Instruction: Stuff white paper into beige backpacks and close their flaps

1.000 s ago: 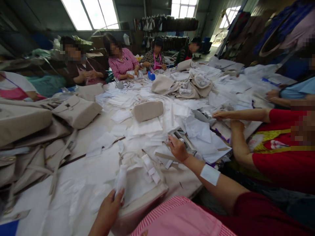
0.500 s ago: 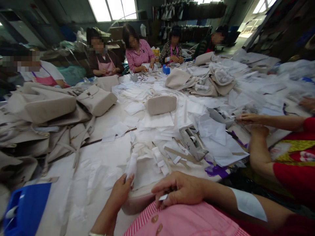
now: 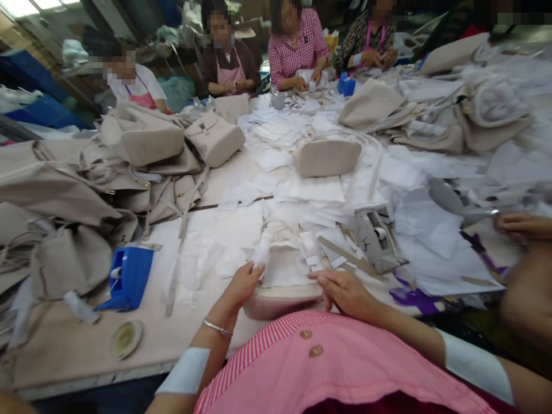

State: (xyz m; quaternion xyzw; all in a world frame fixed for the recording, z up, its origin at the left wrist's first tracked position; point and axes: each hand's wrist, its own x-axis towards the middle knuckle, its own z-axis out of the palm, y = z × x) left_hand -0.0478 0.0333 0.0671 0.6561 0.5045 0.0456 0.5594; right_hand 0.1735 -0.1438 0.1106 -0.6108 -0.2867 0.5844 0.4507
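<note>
A beige bag (image 3: 282, 305) lies against my apron at the table edge, with white sheet material (image 3: 287, 264) over its upper side. At its left my left hand (image 3: 244, 284) is closed, thumb and fingers pinching the lower end of a white-wrapped strap (image 3: 261, 248). My right hand (image 3: 347, 293) is by the bag's right edge. Its index finger reaches toward a second white-wrapped strap (image 3: 309, 244) with small white pieces at its lower end. The other fingers are curled, and what they hold is hidden.
A grey tape dispenser (image 3: 377, 241) stands to the right and a blue one (image 3: 131, 276) to the left, near a small round dish (image 3: 125, 339). Beige bags (image 3: 142, 138) are heaped left. Another bag (image 3: 328, 156) sits ahead among white sheets. A co-worker's hand (image 3: 524, 224) is at right.
The view has swung left and down. My right hand, earlier lower and holding a small white piece, is now at the bag's right edge. My left hand still grips the wrapped strap.
</note>
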